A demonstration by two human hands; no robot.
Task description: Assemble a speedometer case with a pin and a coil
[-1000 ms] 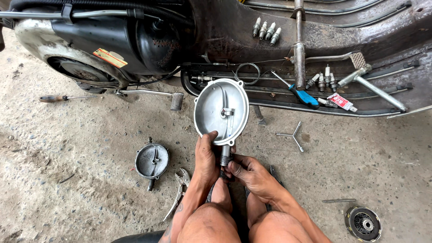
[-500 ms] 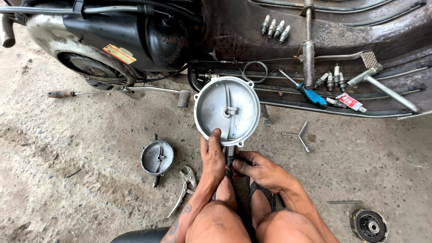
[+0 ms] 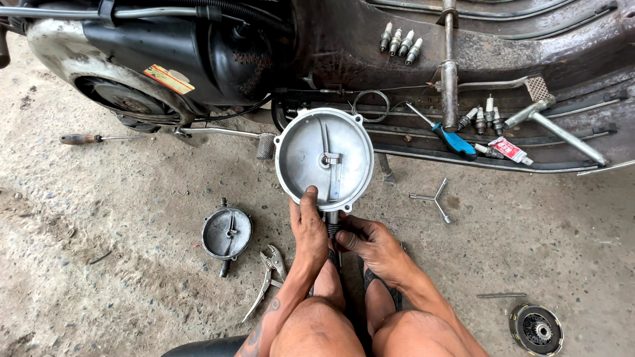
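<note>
The round silver cover (image 3: 324, 158) is off the scooter and is held upright over the concrete floor (image 3: 99, 264), its hollow inner side with a small lever turned to the camera, just in front of the lower edge of the scooter body (image 3: 218, 59). The left hand (image 3: 308, 228) grips its lower rim with the thumb on the metal, and the right hand (image 3: 370, 244) is closed around the short stem under the cover; the two hands are close together, almost touching. So the removing is done, I judge, and the work on the stem is in progress; the cover is not mounted. A second, darker cover (image 3: 227, 233) lies on the floor to the left, with locking pliers (image 3: 268, 277) just beside it. A three-arm wrench (image 3: 433, 198) lies to the right, a clutch disc (image 3: 536, 328) near the bottom right corner of the floor, and a screwdriver (image 3: 99, 139) near the left edge. Spark plugs (image 3: 483, 118) and a blue-handled tool (image 3: 450, 137) rest on the scooter footboard (image 3: 562, 158).
</note>
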